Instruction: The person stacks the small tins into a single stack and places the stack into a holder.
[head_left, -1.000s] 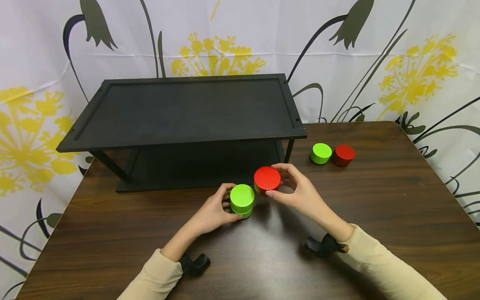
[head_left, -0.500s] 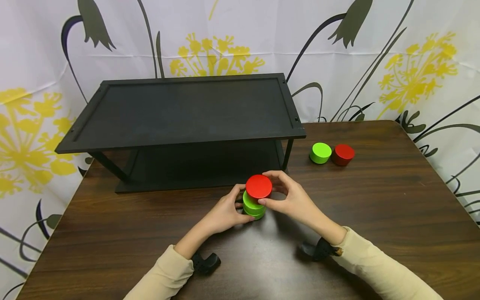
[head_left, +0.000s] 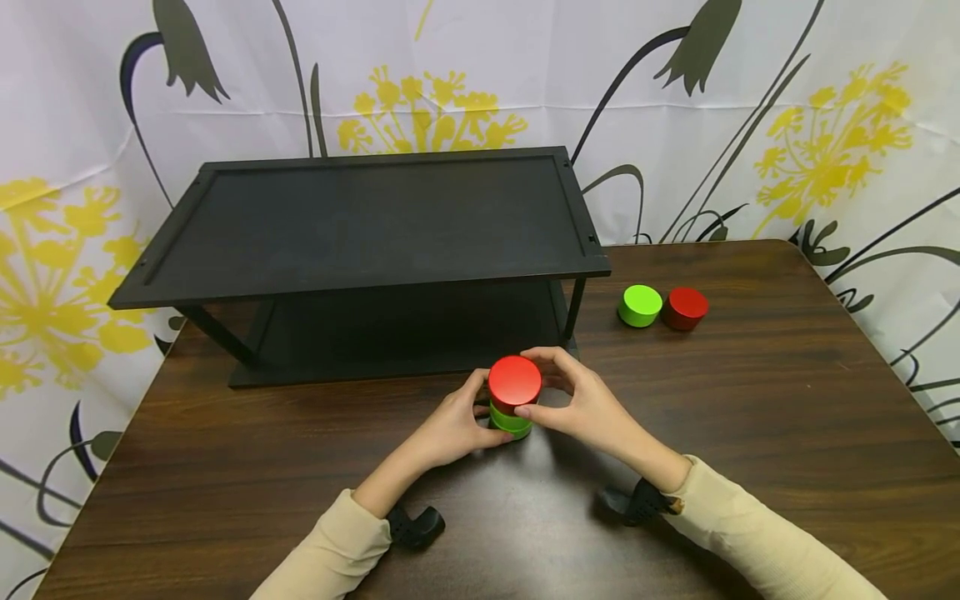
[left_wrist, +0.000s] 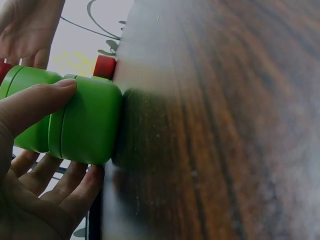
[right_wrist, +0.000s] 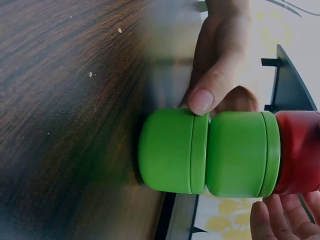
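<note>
Two small green round containers with lids are stacked upright on the wooden table: the lower one (right_wrist: 167,150) and the upper one (right_wrist: 237,155). On top of them sits a red round container (head_left: 514,381), in line with the stack and touching the upper green lid in the right wrist view. My left hand (head_left: 450,427) grips the lower green container, thumb near its lid and fingers around the far side. From the right, my right hand (head_left: 588,404) holds the red container between thumb and fingers. In the head view the red container hides most of the upper green one.
A black two-level shelf (head_left: 375,225) stands just behind the stack, its near right leg close to my right hand. Farther right on the table (head_left: 750,400) are another green container (head_left: 640,306) and a darker red container (head_left: 685,308), side by side. A floral curtain hangs behind.
The red container has moved left and onto the green stack in my right hand. My left hand and the green containers have shifted slightly right.
</note>
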